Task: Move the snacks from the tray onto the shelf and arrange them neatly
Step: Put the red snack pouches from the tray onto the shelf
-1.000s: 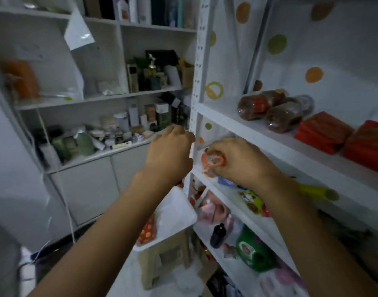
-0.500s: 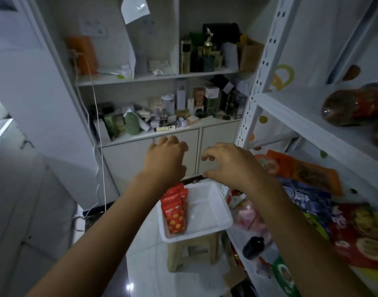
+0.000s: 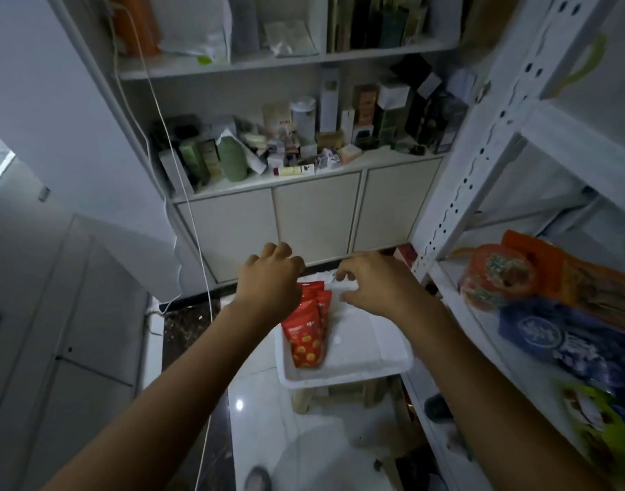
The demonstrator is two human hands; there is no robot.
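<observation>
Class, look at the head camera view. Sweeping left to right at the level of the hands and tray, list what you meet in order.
white cable → left hand → red snack packets → right hand → white shelf upright → round orange snack pack → blue snack bag

tray (image 3: 375,366) right half bare, red packets (image 3: 305,331) left (stacked), shelf post (image 3: 456,193) right

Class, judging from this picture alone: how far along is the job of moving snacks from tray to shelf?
Done: several snack packs already lie on the shelf at right. In hand: nothing; the left hand and right hand hover empty over the white tray. Left: a row of red snack bags in the tray must go up, then neatening.
</observation>
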